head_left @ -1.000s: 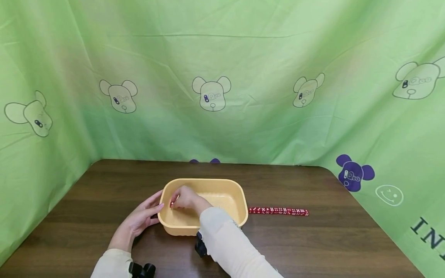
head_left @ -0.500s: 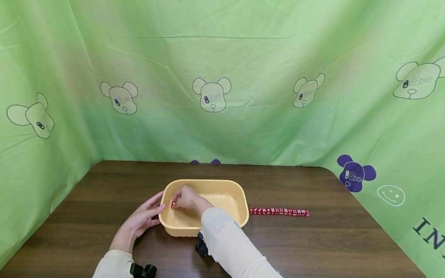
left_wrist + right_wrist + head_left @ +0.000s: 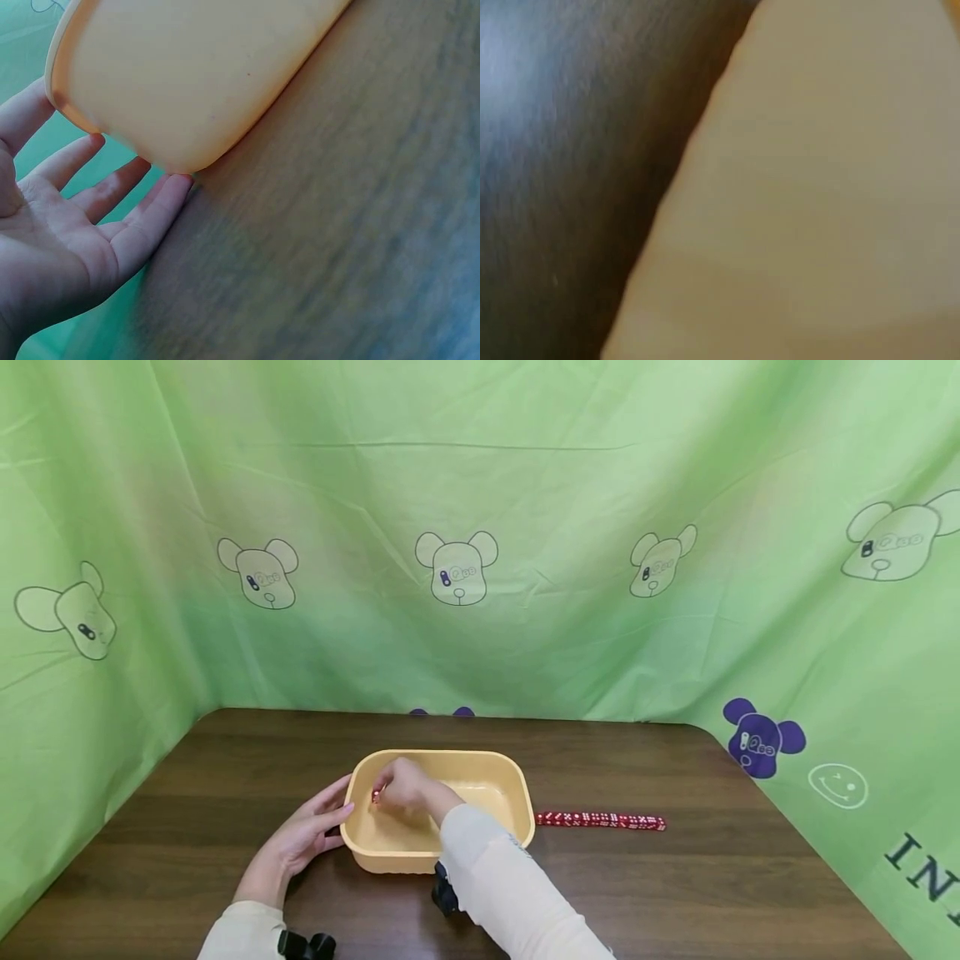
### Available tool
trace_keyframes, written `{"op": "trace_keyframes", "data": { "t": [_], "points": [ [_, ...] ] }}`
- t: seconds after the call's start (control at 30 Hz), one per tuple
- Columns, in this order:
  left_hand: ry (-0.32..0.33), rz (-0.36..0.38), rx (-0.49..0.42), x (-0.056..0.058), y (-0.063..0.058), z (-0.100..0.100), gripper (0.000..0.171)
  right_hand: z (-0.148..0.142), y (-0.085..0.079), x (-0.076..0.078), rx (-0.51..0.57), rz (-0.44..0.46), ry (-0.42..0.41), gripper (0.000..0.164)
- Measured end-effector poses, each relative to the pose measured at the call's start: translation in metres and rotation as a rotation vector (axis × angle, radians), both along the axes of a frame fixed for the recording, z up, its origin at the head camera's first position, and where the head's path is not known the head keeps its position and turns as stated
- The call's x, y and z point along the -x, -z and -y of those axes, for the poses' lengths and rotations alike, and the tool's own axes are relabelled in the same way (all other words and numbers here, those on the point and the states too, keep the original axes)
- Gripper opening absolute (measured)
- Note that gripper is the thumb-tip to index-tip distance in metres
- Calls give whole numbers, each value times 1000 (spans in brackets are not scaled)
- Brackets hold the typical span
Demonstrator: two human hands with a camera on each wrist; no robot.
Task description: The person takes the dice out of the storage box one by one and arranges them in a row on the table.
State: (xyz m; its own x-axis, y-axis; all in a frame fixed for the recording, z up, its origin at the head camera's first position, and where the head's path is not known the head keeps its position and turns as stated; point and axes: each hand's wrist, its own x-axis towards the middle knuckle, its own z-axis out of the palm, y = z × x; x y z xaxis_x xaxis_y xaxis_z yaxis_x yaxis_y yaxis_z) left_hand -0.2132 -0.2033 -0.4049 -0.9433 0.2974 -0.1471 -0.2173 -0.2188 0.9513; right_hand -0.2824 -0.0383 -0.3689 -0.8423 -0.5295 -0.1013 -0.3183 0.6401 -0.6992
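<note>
A pale yellow plastic basin (image 3: 480, 862) stands on the table. My left hand (image 3: 303, 835) holds its fingers stretched against the basin's left end; the left wrist view shows the fingertips (image 3: 180, 180) at the outer wall. Inside the basin, towards its left end, my right hand (image 3: 405, 783) pinches a small red die (image 3: 377, 795) with white pips, partly covered by the fingers. Just right of the basin, a straight row of red dice (image 3: 600, 820) lies on the table. Only the basin's blurred wall (image 3: 802, 150) and dark table show in the right wrist view, not the hand.
The dark wood-grain table (image 3: 712, 877) ends at a green printed curtain (image 3: 555, 635) behind and at both sides. My right forearm sleeve (image 3: 517, 893) crosses over the basin's front rim. Black wrist cameras (image 3: 306, 945) sit on the wrists.
My right hand has shifted slightly right and up inside the basin, with the red die still pinched. My left hand keeps its place at the basin's end.
</note>
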Motion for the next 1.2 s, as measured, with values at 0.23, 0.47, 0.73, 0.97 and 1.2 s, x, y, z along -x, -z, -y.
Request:
{"op": "trace_keyframes", "data": {
  "t": [0.23,0.47,0.73,0.97,1.2],
  "points": [
    [0,-1,5,-1,0,0,62,-13,-13,4,19,-59,-58,4],
    [6,-5,4,-2,1,1,64,-27,-28,8,24,-76,-22,3],
    [5,-9,8,-3,3,2,63,-50,-43,14,53,-80,-7,5],
    [14,-16,6,-4,1,1,65,-72,-57,19,75,-97,-1,9],
    [17,-20,-4,-4,0,-1,65,-97,-74,21,112,-121,25,12]
  ]
}}
